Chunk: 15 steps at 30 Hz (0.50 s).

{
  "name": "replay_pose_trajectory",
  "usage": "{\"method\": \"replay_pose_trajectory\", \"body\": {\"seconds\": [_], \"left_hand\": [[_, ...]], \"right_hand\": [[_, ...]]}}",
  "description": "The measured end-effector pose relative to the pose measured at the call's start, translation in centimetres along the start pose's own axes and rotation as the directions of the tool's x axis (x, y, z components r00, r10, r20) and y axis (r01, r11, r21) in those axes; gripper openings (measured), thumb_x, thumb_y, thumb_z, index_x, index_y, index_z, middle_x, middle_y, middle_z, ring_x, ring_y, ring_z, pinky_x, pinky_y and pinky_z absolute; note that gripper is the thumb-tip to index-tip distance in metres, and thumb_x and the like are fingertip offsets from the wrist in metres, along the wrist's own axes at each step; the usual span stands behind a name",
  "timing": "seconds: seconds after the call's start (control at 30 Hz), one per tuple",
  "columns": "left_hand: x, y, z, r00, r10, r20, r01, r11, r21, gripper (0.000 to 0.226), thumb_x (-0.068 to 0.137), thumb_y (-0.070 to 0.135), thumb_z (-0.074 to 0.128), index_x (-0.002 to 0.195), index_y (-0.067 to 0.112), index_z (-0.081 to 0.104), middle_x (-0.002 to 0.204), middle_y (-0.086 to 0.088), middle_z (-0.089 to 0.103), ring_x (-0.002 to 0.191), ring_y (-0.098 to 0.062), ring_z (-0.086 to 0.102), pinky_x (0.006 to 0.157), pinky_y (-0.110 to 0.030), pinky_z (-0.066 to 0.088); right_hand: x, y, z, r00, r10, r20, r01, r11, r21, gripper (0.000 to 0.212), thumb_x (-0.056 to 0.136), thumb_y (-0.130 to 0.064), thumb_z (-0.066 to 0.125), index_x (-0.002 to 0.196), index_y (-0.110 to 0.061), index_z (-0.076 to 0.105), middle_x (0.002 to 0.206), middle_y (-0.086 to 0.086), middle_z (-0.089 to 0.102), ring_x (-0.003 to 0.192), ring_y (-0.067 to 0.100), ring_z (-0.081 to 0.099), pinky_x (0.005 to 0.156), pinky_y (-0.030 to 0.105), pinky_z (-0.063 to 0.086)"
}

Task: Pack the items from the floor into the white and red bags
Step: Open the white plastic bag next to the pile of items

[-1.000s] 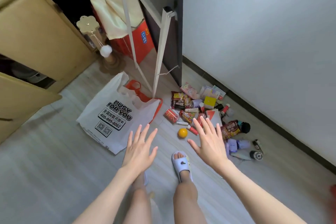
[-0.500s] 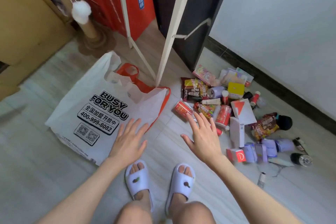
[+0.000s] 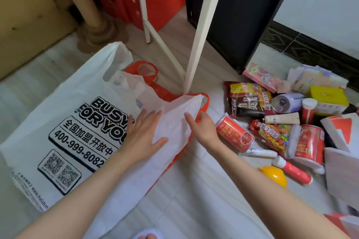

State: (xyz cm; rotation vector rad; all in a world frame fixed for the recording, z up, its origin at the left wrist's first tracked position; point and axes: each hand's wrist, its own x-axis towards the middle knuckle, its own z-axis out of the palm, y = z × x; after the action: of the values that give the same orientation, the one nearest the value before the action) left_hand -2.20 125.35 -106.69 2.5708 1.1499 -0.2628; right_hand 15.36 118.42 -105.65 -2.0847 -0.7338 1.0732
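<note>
My left hand lies flat with its fingers spread, palm down on the white bag, which is spread out on the floor. My right hand reaches to that bag's right edge, fingers curled around the rim where the red bag peeks out underneath, thumb on the white plastic. Both forearms stretch forward from the bottom of view. The items wait in a heap to my right: a red can, snack packets, a yellow ball
</note>
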Motion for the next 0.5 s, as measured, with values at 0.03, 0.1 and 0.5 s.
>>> {"method": "replay_pose_trajectory", "body": {"seconds": [0.03, 0.1, 0.5], "left_hand": [[0.3, -0.1, 0.0, 1.000, -0.012, 0.021, 0.012, 1.000, -0.004, 0.078, 0.086, 0.057, 0.041, 0.147, 0.020, 0.009, 0.150, -0.004, 0.026, 0.141, -0.025, 0.013, 0.111, -0.054, -0.003], [0.1, 0.3, -0.4, 0.999, -0.009, -0.033, 0.007, 0.999, -0.047, 0.068, 0.088, 0.047, 0.050, 0.144, 0.022, 0.022, 0.137, -0.001, 0.043, 0.133, -0.019, 0.030, 0.112, -0.048, -0.004], [-9.7, 0.9, -14.6, 0.769, 0.052, -0.637, -0.205, 0.964, -0.169, 0.023, 0.078, 0.022, 0.059, 0.098, 0.012, 0.067, 0.084, 0.003, 0.062, 0.072, -0.016, 0.060, 0.063, -0.017, 0.041]], "right_hand": [[0.5, -0.3, 0.4, 0.997, 0.071, 0.032, -0.074, 0.990, 0.122, 0.034, 0.090, -0.038, 0.053, 0.107, -0.008, 0.057, 0.100, 0.003, 0.061, 0.091, 0.021, 0.057, 0.072, 0.027, 0.040], [0.7, -1.4, 0.8, 0.974, 0.213, 0.073, -0.225, 0.922, 0.316, 0.021, 0.090, -0.032, 0.055, 0.084, -0.012, 0.055, 0.079, 0.000, 0.054, 0.069, 0.016, 0.051, 0.059, 0.023, 0.038], [-10.1, -17.3, -3.7, 0.922, -0.385, -0.032, 0.386, 0.919, 0.076, 0.033, 0.092, -0.019, 0.047, 0.060, -0.013, 0.042, 0.058, 0.003, 0.041, 0.055, 0.016, 0.041, 0.055, 0.027, 0.034]]}}
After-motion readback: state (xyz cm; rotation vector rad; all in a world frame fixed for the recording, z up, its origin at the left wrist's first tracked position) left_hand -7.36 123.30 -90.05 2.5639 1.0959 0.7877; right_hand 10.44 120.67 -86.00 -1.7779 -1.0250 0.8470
